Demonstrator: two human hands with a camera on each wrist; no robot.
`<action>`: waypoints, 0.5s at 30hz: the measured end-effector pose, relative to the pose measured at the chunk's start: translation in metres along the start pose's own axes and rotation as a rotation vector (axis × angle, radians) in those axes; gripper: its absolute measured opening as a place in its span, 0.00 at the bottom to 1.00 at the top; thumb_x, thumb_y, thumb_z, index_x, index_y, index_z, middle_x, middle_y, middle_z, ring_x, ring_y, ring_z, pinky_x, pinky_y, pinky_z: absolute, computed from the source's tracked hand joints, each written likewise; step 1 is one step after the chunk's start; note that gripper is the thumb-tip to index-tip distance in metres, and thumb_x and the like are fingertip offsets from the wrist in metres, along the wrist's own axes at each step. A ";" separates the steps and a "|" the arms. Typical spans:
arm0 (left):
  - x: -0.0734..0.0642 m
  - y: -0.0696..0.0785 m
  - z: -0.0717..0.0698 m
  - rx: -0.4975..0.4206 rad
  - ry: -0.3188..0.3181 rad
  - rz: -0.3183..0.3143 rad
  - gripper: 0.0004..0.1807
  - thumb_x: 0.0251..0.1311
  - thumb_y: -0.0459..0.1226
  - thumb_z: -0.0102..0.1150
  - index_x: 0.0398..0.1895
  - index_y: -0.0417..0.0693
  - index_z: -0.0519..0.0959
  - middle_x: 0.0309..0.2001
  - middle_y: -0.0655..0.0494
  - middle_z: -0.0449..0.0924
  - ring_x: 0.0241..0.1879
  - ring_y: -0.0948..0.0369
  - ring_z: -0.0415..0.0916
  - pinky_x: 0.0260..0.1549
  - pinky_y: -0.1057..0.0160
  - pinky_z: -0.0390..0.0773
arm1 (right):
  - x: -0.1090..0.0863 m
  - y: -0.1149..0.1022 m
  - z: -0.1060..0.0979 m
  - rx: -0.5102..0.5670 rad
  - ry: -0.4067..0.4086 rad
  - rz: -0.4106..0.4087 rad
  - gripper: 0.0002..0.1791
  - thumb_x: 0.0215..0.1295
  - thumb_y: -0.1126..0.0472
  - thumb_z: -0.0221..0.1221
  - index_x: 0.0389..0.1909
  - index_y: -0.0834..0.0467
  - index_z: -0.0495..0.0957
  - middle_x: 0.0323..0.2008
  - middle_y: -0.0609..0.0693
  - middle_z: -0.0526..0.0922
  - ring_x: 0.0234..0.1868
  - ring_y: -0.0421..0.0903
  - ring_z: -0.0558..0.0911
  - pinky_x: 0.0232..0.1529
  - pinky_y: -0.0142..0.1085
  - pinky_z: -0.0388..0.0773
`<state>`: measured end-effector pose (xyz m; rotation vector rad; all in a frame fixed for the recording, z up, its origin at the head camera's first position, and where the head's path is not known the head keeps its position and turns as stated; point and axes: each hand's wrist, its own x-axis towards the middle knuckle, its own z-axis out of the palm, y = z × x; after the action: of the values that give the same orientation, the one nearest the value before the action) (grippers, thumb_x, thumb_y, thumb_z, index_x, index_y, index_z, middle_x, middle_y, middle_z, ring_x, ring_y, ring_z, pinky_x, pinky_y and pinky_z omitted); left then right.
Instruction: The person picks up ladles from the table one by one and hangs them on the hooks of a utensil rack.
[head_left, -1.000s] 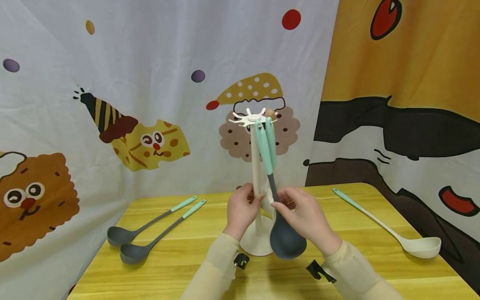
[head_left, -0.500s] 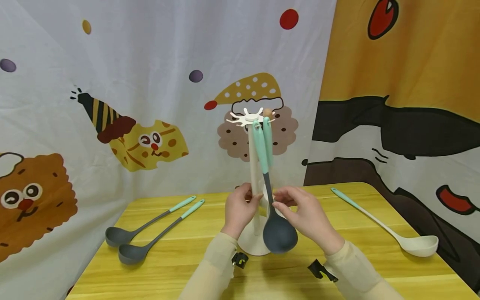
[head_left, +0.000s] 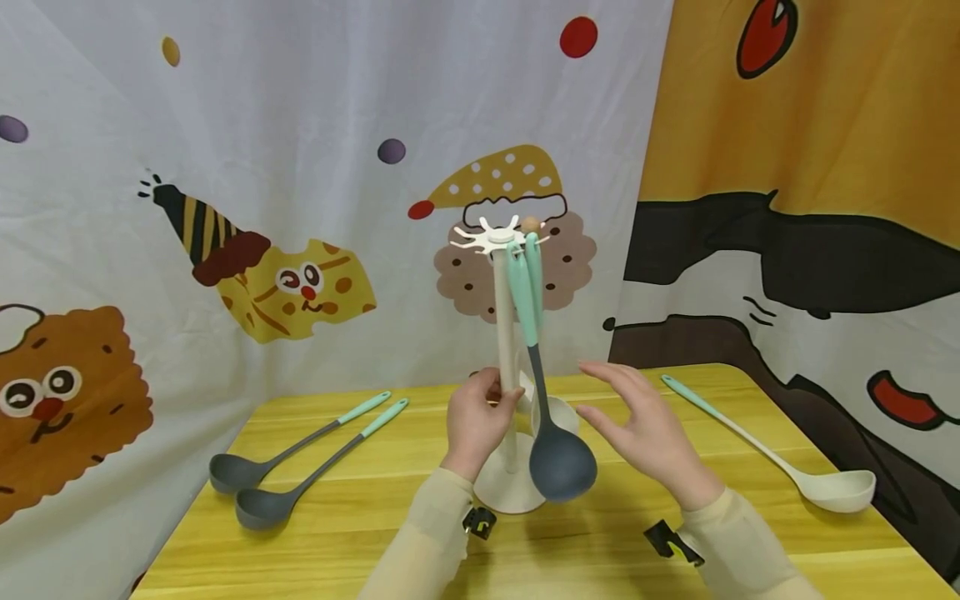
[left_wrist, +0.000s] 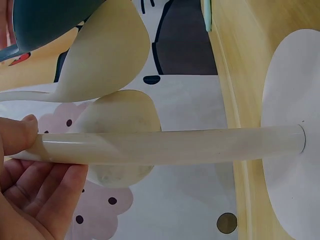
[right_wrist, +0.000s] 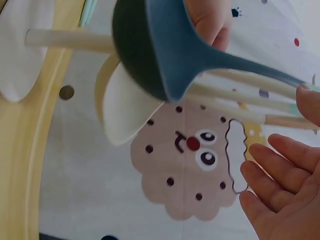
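A white utensil stand (head_left: pixel 501 317) with a round base and a spoked top stands on the table. My left hand (head_left: pixel 480 425) grips its pole (left_wrist: pixel 175 145), thumb on one side and fingers on the other. A dark grey ladle (head_left: pixel 562 462) with a mint handle hangs from a front spoke, bowl down. Behind it hang white ladles, their bowls (left_wrist: pixel 107 50) clearer in the left wrist view; one handle end is wooden. To the right of the grey ladle, my right hand (head_left: pixel 648 425) has its fingers spread and holds nothing.
Two grey ladles with mint handles, a rear one (head_left: pixel 238 472) and a front one (head_left: pixel 266 508), lie on the table's left side. A white ladle (head_left: pixel 836 492) lies at the right edge. A printed cloth (head_left: pixel 300 167) hangs behind the wooden table (head_left: pixel 360 533).
My right hand has let go of the grey ladle and moved off to the right. The ladle has swung slightly left and hangs by itself. My left hand stays on the pole.
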<state>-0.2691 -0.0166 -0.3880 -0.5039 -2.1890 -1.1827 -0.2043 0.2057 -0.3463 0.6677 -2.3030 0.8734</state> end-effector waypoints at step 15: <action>-0.001 0.001 0.004 0.060 0.102 0.001 0.08 0.54 0.39 0.73 0.31 0.49 0.82 0.27 0.58 0.83 0.26 0.63 0.81 0.26 0.66 0.80 | -0.022 0.044 -0.021 -0.100 0.025 0.104 0.30 0.62 0.61 0.68 0.64 0.64 0.73 0.63 0.62 0.74 0.62 0.65 0.71 0.56 0.62 0.67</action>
<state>-0.2689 -0.0122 -0.3897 -0.4107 -2.1300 -1.1140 -0.2087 0.2555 -0.3668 0.4952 -2.3589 0.8026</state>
